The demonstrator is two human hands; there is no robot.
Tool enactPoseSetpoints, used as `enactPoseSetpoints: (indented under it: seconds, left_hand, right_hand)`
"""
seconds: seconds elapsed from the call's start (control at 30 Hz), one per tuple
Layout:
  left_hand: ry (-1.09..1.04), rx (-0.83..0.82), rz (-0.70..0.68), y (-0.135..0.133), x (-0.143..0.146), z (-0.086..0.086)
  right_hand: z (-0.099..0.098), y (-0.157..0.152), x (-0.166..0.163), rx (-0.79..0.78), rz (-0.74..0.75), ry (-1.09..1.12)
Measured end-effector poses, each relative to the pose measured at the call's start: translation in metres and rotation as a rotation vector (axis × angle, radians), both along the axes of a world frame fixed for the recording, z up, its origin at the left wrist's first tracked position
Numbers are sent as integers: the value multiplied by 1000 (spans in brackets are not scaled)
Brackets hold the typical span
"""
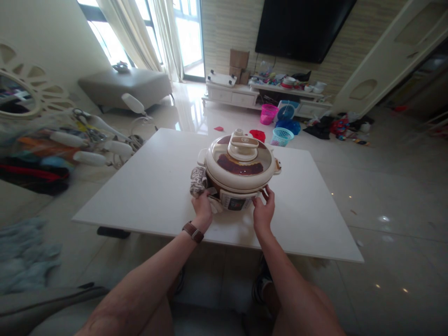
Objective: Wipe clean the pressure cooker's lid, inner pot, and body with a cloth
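An electric pressure cooker (238,179) with a cream body and a domed, partly see-through lid (213,156) stands on the white table (150,186). Its lid is on, and the control panel (236,202) faces me. My left hand (202,207), a brown watch on its wrist, is closed at the cooker's lower left. In it is a brown-and-white patterned cloth bundle (199,181), with a pale piece (215,205) beside the fingers. My right hand (264,210) has its fingers curled against the cooker's lower right, thumb near the panel. Its fingertips are partly hidden.
Beyond the table stand a pink basket (269,114), a light blue basket (282,136) and a low cabinet (241,99). A white floor lamp (119,148) reaches close to the table's left edge. A padded bench (126,88) sits by the window.
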State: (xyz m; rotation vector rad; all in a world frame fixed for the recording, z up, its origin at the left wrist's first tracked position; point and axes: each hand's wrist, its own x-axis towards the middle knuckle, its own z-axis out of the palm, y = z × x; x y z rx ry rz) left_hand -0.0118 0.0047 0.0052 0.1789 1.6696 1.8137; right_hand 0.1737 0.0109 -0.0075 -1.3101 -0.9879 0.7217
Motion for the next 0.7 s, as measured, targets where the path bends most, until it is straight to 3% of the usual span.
enactPoseSetpoints:
  seconds: [0.2, 0.7]
  left_hand:
    - [28, 83, -60, -4, 5, 9]
    - [17, 5, -34, 0, 1, 3]
  right_hand:
    - [1, 0, -1, -17, -2, 6]
    - [2, 0, -1, -5, -14, -7]
